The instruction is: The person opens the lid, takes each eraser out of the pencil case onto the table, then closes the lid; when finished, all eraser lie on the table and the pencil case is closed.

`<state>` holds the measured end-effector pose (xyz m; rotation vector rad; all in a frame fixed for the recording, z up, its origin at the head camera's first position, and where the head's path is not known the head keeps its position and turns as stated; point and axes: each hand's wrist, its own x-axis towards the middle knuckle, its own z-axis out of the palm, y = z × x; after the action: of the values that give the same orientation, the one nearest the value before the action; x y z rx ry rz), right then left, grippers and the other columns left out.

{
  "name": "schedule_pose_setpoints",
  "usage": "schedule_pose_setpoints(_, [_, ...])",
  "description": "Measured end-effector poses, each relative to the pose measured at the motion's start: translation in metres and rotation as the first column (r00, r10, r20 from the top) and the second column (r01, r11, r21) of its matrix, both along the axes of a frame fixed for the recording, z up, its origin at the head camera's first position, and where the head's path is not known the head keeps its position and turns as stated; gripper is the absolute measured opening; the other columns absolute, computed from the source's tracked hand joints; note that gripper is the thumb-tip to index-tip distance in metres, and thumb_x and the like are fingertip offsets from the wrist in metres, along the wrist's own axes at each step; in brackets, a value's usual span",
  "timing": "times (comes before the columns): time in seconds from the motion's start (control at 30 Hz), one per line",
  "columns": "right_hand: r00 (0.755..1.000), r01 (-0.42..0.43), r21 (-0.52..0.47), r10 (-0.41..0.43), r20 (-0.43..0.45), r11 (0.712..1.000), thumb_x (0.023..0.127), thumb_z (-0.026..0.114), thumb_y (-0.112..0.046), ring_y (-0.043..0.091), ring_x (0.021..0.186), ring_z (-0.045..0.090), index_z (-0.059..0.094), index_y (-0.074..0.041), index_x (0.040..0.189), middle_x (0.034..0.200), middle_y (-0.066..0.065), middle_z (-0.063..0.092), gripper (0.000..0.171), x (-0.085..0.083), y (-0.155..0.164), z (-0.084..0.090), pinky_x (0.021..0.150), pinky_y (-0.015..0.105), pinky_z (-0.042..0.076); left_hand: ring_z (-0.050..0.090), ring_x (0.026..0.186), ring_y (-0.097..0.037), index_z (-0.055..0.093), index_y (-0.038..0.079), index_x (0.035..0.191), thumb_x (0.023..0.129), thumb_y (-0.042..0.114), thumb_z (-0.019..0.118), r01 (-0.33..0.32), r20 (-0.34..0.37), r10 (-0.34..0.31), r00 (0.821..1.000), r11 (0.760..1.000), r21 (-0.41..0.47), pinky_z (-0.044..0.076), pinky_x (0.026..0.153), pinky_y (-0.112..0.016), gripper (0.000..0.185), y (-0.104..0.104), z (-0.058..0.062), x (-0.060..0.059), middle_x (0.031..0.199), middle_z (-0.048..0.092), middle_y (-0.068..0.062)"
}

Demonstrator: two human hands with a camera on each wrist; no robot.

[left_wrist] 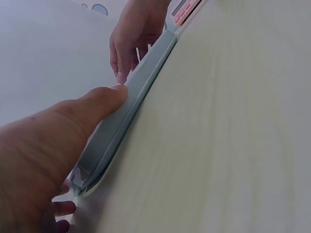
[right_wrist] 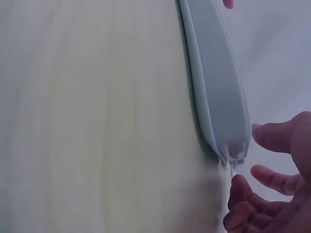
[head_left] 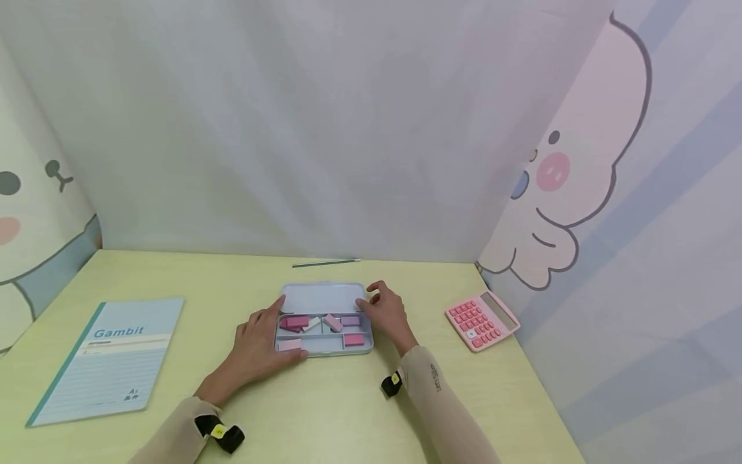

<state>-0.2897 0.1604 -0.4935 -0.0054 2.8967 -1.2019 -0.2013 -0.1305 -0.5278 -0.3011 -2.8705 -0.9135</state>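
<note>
A pale blue pencil case (head_left: 330, 346) lies on the table with its lid (head_left: 321, 298) raised at the back. Several small blocks like erasers sit in its compartments: a bright pink one (head_left: 353, 339) front right, a pale pink one (head_left: 290, 345) front left, and a purple one (head_left: 350, 320) behind. My left hand (head_left: 255, 345) spans the case's left end, its thumb against the front wall (left_wrist: 141, 80) and its fingers around the side. At the right end, my right hand (head_left: 388, 314) has its thumb by the lid's corner and its other fingers loosely bent, gripping nothing visible.
A light blue notebook (head_left: 110, 361) lies to the left. On the right is a pink calculator (head_left: 482, 320) near the table edge. A thin dark pencil (head_left: 326, 263) rests behind the case, close to the curtain (head_left: 290, 161) at the back.
</note>
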Motion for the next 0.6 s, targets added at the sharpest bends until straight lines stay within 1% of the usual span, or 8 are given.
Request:
schedule_pose_setpoints(0.13, [0.992,-0.095,0.037,0.097,-0.078,0.995,0.097,0.078,-0.034,0.027,0.103,0.061,0.072,-0.015,0.119,0.12,0.012,0.068,0.029,0.009,-0.001,0.007,0.087,0.043,0.052,0.042,0.148,-0.049,0.025,0.012,0.17,0.08,0.071,0.081,0.004,0.004,-0.004,1.0,1.0,-0.009,0.033,0.11,-0.074,0.122,-0.001,-0.002,-0.001,0.164,0.047,-0.025])
schedule_pose_setpoints(0.2, [0.979,-0.169,0.061,0.174,-0.101,0.984,0.096,0.08,-0.031,0.027,0.106,0.062,0.076,-0.015,0.114,0.12,0.01,0.069,0.024,0.014,-0.003,0.009,0.09,0.045,0.052,0.041,0.15,-0.048,0.026,0.013,0.17,0.08,0.073,0.08,0.008,0.003,-0.008,1.0,1.0,-0.015,0.032,0.111,-0.073,0.12,-0.002,-0.004,-0.001,0.165,0.045,-0.024])
schedule_pose_setpoints(0.3, [0.945,-0.288,0.111,0.301,-0.125,0.951,0.095,0.081,-0.025,0.026,0.11,0.063,0.081,-0.015,0.105,0.117,0.008,0.072,0.014,0.02,-0.007,0.01,0.095,0.046,0.053,0.04,0.151,-0.047,0.026,0.015,0.17,0.081,0.076,0.078,0.013,0.002,-0.013,1.0,1.0,-0.02,0.031,0.112,-0.072,0.119,-0.002,-0.005,-0.002,0.168,0.043,-0.024])
schedule_pose_setpoints(0.4, [0.907,-0.37,0.172,0.395,-0.144,0.913,0.094,0.081,-0.023,0.026,0.11,0.061,0.084,-0.015,0.1,0.115,0.009,0.073,0.01,0.024,-0.012,0.008,0.095,0.043,0.051,0.04,0.152,-0.047,0.027,0.015,0.17,0.081,0.077,0.077,0.019,0.002,-0.019,1.0,1.0,-0.021,0.03,0.112,-0.073,0.119,-0.002,-0.005,-0.002,0.168,0.042,-0.023])
schedule_pose_setpoints(0.43, [0.899,-0.384,0.188,0.412,-0.146,0.904,0.094,0.081,-0.024,0.025,0.111,0.06,0.085,-0.015,0.098,0.114,0.009,0.072,0.011,0.025,-0.014,0.007,0.095,0.042,0.049,0.041,0.152,-0.047,0.027,0.015,0.17,0.081,0.077,0.077,0.018,0.002,-0.018,1.0,1.0,-0.02,0.03,0.112,-0.073,0.12,-0.003,-0.005,-0.002,0.168,0.042,-0.023])
schedule_pose_setpoints(0.47, [0.897,-0.389,0.195,0.418,-0.141,0.9,0.095,0.081,-0.027,0.024,0.111,0.057,0.086,-0.015,0.098,0.114,0.008,0.071,0.012,0.027,-0.016,0.008,0.095,0.041,0.048,0.041,0.152,-0.047,0.028,0.016,0.17,0.08,0.077,0.078,0.017,0.002,-0.017,1.0,1.0,-0.019,0.03,0.112,-0.073,0.119,-0.003,-0.004,-0.002,0.168,0.043,-0.022])
schedule_pose_setpoints(0.6, [0.905,-0.375,0.222,0.407,-0.123,0.9,0.095,0.082,-0.036,0.022,0.109,0.051,0.087,-0.015,0.099,0.112,0.006,0.07,0.022,0.03,-0.026,0.009,0.092,0.038,0.042,0.042,0.151,-0.046,0.029,0.016,0.169,0.08,0.076,0.08,0.008,0.003,-0.008,1.0,1.0,-0.01,0.03,0.113,-0.072,0.119,-0.003,-0.005,-0.002,0.167,0.045,-0.022])
